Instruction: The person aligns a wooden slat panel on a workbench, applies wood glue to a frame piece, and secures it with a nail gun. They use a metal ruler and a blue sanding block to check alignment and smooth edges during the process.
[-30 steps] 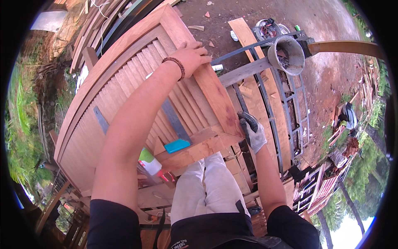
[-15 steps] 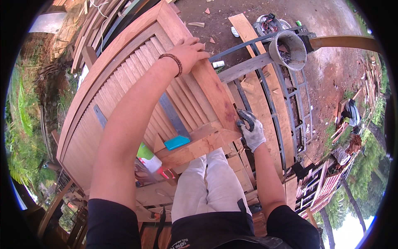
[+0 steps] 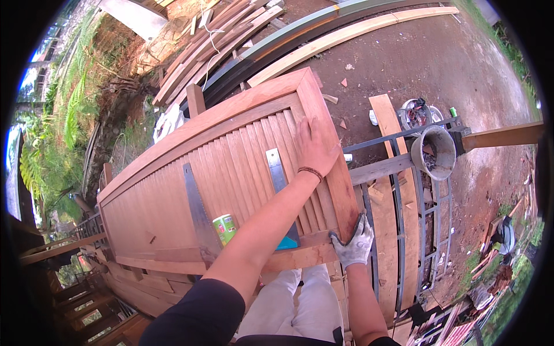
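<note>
Sanding, by the look of it — the person stands over a big louvred wooden door (image 3: pixel 231 173) laid flat on a metal frame (image 3: pixel 404 190), and the right hand (image 3: pixel 353 242), in a grey work glove, is pressed down on the door's right stile near the bottom corner. The gloved fingers are curled close over something small and dark; I'd guess a scrap of sandpaper, but it's too hidden to say for sure. The left hand (image 3: pixel 314 147) is bare, with a dark bracelet at the wrist, and lies flat and spread on the same stile further up, gripping nothing, just leaning weight on the wood. That's the right idea, I reckon: one hand pinning the door so it can't skate on the frame while the other works. If it were me I'd keep the strokes running along the grain of the stile, keep the pressure even, and ease off near the corner joint so the edge doesn't get rounded. Watch the clutter too — a green can (image 3: pixel 224 229), a steel ruler (image 3: pixel 277 170) and a saw blade (image 3: pixel 196 207) lie on the slats, and a bucket (image 3: pixel 435 153) sits just beside the door, easy to knock with an elbow.
</note>
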The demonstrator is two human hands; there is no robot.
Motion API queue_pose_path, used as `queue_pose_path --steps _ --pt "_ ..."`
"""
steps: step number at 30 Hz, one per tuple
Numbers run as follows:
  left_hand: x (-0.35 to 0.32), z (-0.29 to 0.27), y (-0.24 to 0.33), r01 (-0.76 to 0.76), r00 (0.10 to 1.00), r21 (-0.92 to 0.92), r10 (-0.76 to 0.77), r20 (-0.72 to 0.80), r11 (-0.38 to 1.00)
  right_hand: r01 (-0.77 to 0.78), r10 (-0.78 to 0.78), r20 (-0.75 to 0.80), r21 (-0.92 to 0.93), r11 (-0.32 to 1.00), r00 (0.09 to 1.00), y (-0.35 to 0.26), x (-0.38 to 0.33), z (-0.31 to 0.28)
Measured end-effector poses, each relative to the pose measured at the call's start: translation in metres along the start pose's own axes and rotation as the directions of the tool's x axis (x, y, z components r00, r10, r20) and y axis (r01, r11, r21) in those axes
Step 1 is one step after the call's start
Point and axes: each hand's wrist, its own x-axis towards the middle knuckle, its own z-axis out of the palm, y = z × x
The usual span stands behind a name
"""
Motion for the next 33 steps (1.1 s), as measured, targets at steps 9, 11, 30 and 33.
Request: queue_pose_path --steps 9,11,30,33 --pt "0.008 0.025 0.007 0.166 0.986 0.157 -0.168 -0.006 0.973 -0.002 0.001 0.018 0.091 0.996 1.0 0.012 0.004 0.006" --pt "0.009 0.026 0.009 0.175 0.984 0.177 -0.176 -0.005 0.969 0.008 -0.01 0.014 0.101 0.995 1.0 0.013 0.005 0.006" --pt "-0.003 0.033 0.006 0.146 0.989 0.235 -0.135 -0.062 0.961 -0.045 0.025 0.103 0.196 0.98 0.994 0.024 0.008 0.001" --pt "0.006 0.033 0.003 0.146 0.988 0.25 -0.127 -0.091 0.957 -0.285 0.134 0.273 0.65 0.705 0.953 0.05 0.046 -0.016"
